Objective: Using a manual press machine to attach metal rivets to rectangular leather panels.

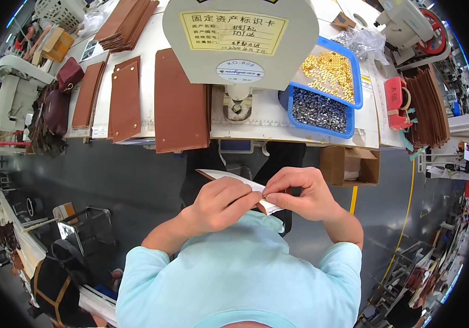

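Observation:
In front of my body I hold a brown leather piece (235, 176), its pale side facing up and a brown edge showing. My left hand (220, 203) is closed around its middle, fingers folded over it. My right hand (303, 194) pinches the near right end between thumb and forefinger, touching the left fingertips. Something tiny may sit at that pinch, too small to make out. Ahead of my hands stands a press machine (267, 68) with a pale head and a metal die (237, 109) below it.
Brown leather panels (175, 109) lie left of the press, beside narrower ones with gold snaps (125, 101). At its right are blue bins of gold fasteners (330, 71) and dark metal fasteners (319, 109). A cardboard box (374, 167) stands under the table edge; a red tape dispenser (394, 101) lies farther right.

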Demonstrator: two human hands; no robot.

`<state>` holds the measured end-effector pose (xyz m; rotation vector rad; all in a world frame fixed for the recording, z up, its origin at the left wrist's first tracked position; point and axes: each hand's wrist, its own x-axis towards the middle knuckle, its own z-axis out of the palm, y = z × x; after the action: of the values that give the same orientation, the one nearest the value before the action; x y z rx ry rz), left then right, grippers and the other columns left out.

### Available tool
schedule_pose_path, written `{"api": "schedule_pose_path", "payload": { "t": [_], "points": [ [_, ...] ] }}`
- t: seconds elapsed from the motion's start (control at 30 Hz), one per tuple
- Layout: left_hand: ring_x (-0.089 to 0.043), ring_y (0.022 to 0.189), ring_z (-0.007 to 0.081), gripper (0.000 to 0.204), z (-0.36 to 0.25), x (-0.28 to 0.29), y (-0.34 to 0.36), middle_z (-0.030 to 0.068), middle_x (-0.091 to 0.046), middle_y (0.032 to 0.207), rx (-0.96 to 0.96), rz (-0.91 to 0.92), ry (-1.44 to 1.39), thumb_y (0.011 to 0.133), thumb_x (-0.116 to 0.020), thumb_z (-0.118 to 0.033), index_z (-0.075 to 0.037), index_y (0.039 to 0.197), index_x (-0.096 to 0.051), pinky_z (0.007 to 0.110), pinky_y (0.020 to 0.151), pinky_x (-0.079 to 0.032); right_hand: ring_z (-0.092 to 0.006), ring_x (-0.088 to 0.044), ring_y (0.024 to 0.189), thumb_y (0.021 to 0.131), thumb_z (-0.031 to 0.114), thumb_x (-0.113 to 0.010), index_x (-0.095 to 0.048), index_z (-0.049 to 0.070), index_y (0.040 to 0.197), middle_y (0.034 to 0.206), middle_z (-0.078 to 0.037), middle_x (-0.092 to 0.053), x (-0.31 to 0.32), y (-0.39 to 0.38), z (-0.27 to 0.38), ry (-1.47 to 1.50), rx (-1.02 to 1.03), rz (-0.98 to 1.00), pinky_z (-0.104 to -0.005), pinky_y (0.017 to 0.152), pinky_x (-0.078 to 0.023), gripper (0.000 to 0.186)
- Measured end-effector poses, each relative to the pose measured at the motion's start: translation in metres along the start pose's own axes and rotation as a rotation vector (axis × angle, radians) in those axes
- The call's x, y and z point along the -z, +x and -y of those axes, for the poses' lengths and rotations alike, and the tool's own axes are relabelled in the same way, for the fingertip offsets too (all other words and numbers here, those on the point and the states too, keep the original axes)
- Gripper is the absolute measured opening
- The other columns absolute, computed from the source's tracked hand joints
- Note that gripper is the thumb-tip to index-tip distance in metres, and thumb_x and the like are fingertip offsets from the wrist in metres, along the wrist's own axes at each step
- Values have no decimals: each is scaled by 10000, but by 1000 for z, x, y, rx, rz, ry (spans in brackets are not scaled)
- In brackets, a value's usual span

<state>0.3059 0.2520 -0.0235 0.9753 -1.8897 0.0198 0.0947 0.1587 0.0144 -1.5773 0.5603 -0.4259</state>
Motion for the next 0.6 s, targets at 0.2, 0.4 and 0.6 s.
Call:
{"api": "schedule_pose_path", "payload": {
  "t": [0.2, 0.4, 0.6],
  "points": [
    [-597, 629, 185, 378, -1, -2, 1, 46, -632, 747, 91, -38, -114, 565, -906, -94, -37, 882, -708, 292, 520, -495, -90, -626, 731, 874, 73, -738, -776, 39, 954, 922, -61, -731, -2, 0, 4, 15, -40, 17, -231, 598, -461, 95],
    [-608, 640, 186, 359, -4, 1, 3, 49, -643, 759, 138, 4, -144, 571, -904, -73, -40, 875, -714, 289, 521, -500, -141, -660, 757, 833, 91, -769, -771, 41, 955, 940, -82, -734, -3, -5, -2, -81, 98, -51, -256, 601, -479, 133],
    [-636, 670, 175, 281, -15, 4, 4, 57, -681, 787, 402, 66, -266, 620, -864, 18, -60, 864, -748, 282, 528, -510, -209, -669, 771, 696, 251, -915, -773, 121, 941, 941, -14, -743, -4, -3, -4, -401, 293, -66, -320, 721, -506, 312]
  ]
}}
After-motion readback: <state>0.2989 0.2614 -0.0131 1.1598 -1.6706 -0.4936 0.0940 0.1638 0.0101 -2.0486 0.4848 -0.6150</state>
